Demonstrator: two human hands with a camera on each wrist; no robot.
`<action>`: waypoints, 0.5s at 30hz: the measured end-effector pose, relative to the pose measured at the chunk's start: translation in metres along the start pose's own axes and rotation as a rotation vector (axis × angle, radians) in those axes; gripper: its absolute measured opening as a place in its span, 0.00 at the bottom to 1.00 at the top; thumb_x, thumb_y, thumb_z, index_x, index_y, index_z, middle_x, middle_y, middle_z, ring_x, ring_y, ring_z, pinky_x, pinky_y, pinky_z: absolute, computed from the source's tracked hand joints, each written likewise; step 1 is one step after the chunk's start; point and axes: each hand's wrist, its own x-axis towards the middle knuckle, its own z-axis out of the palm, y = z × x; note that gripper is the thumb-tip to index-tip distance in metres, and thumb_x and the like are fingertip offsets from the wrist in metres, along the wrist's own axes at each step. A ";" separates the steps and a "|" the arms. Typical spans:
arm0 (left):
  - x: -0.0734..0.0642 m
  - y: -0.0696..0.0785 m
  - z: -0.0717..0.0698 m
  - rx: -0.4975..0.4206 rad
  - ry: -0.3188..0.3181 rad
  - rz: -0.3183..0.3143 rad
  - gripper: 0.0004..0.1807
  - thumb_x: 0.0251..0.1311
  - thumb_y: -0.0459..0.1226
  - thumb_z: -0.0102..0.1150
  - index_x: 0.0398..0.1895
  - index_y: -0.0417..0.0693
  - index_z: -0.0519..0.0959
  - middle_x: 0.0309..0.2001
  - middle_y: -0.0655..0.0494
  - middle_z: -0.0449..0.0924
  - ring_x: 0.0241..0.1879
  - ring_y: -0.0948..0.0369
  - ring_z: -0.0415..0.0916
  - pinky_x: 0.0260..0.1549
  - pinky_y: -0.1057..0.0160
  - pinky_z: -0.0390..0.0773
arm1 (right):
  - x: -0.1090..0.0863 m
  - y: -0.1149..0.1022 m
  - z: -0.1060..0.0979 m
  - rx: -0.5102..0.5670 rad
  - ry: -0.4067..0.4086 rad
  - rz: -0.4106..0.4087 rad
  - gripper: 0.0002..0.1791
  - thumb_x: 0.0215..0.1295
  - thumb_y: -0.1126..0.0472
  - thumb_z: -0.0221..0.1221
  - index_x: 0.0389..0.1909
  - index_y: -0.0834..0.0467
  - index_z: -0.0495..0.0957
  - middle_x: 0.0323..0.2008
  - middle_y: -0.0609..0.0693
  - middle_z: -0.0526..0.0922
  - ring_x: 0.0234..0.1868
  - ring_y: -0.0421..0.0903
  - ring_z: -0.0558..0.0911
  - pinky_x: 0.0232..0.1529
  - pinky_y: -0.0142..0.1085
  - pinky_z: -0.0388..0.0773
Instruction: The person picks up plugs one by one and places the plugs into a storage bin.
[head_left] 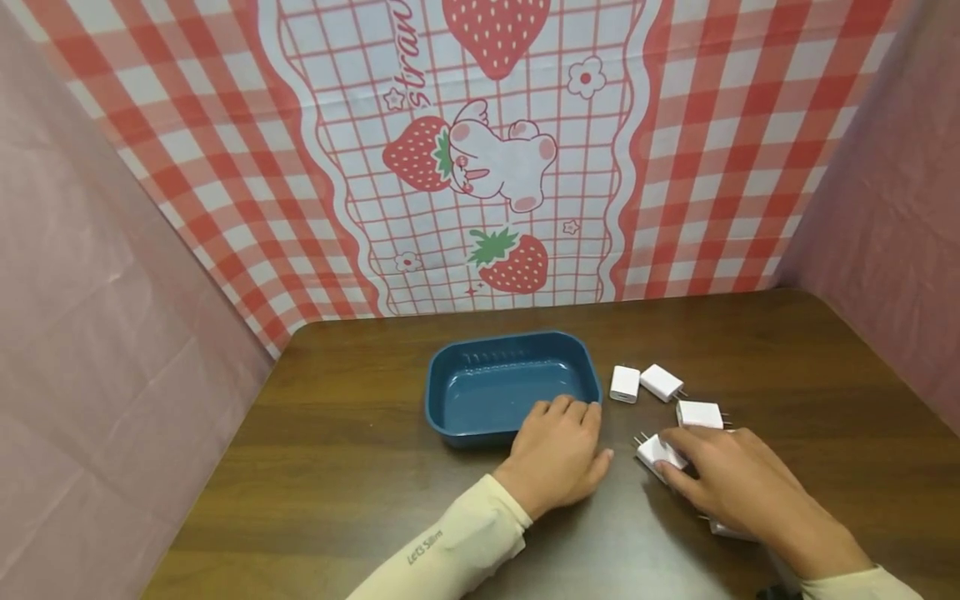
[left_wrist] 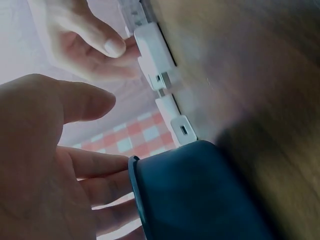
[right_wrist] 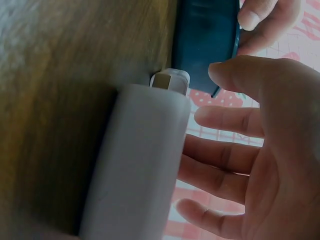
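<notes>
In the head view, my left hand lies at the near right corner of a dark blue plastic basin, fingertips over its rim and thumb held apart outside. The left wrist view shows those fingers nearly straight against the rim. My right hand reaches low over a white charger plug with metal prongs, its thumb and fingertips right around the near end. In the right wrist view, the right hand's thumb and fingers are spread apart, and a large white charger fills the foreground.
Several more white chargers lie on the brown wooden table: one charger beside the basin, another charger, a third, and one partly under the right wrist. A checked strawberry cloth hangs behind, with pink curtains at both sides.
</notes>
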 end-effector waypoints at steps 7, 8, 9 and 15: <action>-0.005 0.008 -0.004 0.011 0.021 0.045 0.28 0.65 0.58 0.53 0.59 0.49 0.79 0.49 0.60 0.83 0.50 0.61 0.78 0.46 0.60 0.76 | -0.001 -0.004 0.004 -0.024 -0.009 -0.038 0.21 0.51 0.45 0.73 0.40 0.54 0.83 0.28 0.41 0.81 0.28 0.42 0.81 0.29 0.46 0.76; -0.005 0.008 -0.006 0.003 0.011 0.044 0.28 0.66 0.58 0.53 0.59 0.50 0.79 0.50 0.61 0.83 0.50 0.61 0.78 0.46 0.60 0.76 | -0.002 -0.004 0.004 -0.027 -0.015 -0.035 0.21 0.51 0.45 0.73 0.40 0.54 0.83 0.28 0.41 0.81 0.28 0.42 0.81 0.29 0.46 0.76; -0.004 0.006 -0.007 -0.010 0.001 0.040 0.28 0.66 0.58 0.53 0.59 0.50 0.79 0.51 0.61 0.83 0.50 0.61 0.78 0.46 0.60 0.76 | -0.002 -0.004 0.004 -0.029 -0.020 -0.031 0.22 0.51 0.44 0.73 0.40 0.54 0.83 0.28 0.41 0.82 0.28 0.42 0.81 0.29 0.47 0.76; -0.004 -0.026 -0.017 -0.120 0.087 0.003 0.26 0.66 0.55 0.56 0.60 0.51 0.80 0.50 0.59 0.84 0.48 0.60 0.81 0.42 0.59 0.79 | 0.003 -0.001 0.001 -0.034 -0.060 -0.015 0.23 0.50 0.44 0.74 0.41 0.53 0.84 0.30 0.41 0.83 0.26 0.38 0.79 0.28 0.44 0.76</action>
